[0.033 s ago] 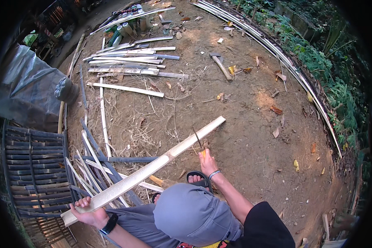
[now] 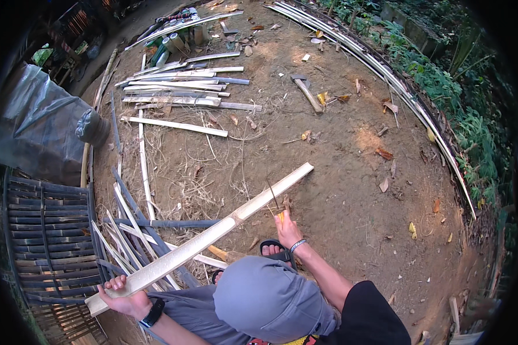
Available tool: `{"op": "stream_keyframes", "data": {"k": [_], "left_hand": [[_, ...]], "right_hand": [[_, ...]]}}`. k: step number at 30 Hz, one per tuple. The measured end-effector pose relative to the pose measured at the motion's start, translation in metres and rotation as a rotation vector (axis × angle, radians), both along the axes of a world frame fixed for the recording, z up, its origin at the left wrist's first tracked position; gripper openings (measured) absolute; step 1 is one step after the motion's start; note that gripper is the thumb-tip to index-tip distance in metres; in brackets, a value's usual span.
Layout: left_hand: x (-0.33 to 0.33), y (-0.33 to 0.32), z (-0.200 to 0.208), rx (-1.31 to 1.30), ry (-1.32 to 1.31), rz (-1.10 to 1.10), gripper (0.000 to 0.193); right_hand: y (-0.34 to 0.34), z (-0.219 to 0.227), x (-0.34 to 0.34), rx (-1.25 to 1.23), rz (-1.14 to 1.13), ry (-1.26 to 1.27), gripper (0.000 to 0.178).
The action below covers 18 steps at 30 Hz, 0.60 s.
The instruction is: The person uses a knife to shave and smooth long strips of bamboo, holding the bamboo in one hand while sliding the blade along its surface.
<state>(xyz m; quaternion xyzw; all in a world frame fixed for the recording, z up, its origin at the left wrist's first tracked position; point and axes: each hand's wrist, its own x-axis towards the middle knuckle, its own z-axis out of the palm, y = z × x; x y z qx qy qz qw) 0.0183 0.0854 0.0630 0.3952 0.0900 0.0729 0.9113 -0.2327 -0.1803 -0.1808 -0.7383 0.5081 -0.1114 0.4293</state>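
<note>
A long, pale split bamboo piece (image 2: pixel 181 248) slants from lower left to the middle, its hollow inner face upward and a node partway along. My left hand (image 2: pixel 126 299) is closed round its lower left end, thumb on the near side and fingertips over the far edge. My right hand (image 2: pixel 289 230) grips a knife (image 2: pixel 281 215) by its orange handle. The thin dark blade points up and slightly left, close beside the far right part of the bamboo; whether it touches cannot be told. Several split strips (image 2: pixel 129 230) lie loose under and beyond the left part.
A pile of split bamboo (image 2: pixel 178 86) lies farther off, near some upright bamboo tubes (image 2: pixel 170 43). A hatchet (image 2: pixel 308 95) rests on the dirt. Long strips (image 2: pixel 385 69) border the plants at right. At left are a slatted bamboo rack (image 2: pixel 54 242) and a plastic-covered bulk (image 2: pixel 40 126).
My right hand and the knife have shifted slightly down and left. My left hand and the bamboo piece stay almost in place.
</note>
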Motion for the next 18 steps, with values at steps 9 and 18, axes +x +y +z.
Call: {"op": "stream_keyframes", "data": {"k": [9,18], "left_hand": [[-0.001,0.002,0.002,-0.013,-0.023,-0.013,0.030],[0.008,0.008,-0.006,0.069,0.104,0.109,0.032]], "right_hand": [[-0.017,0.006,-0.009,0.077,0.162,0.054,0.032],[-0.016,0.002,-0.006,0.088,0.178,0.052,0.034]]}}
